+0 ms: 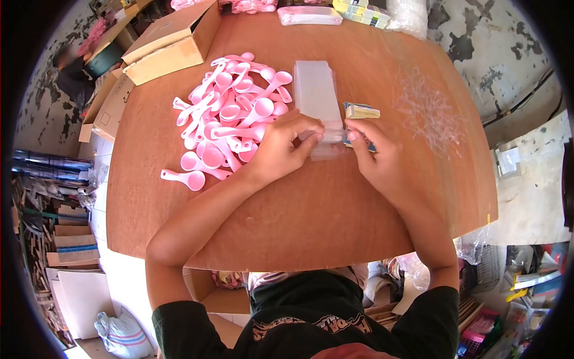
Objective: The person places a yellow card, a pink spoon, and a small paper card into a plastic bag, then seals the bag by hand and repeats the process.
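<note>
My left hand [291,145] and my right hand [373,149] pinch the two ends of a clear plastic bag [333,136] in the middle of the table. Under and behind it lies a stack of clear plastic bags [315,90]. Left of my left hand spreads a heap of pink plastic spoons [227,113], with some of them close to that wrist. Just beyond my right fingers sits a small pile of printed cards [362,111], partly hidden by the hand.
The brown wooden table [287,227] carries an open cardboard box [170,45] at back left and a tangle of clear plastic strips [430,113] at right. Wrapped packs [309,15] line the far edge. Another person [75,78] is at far left.
</note>
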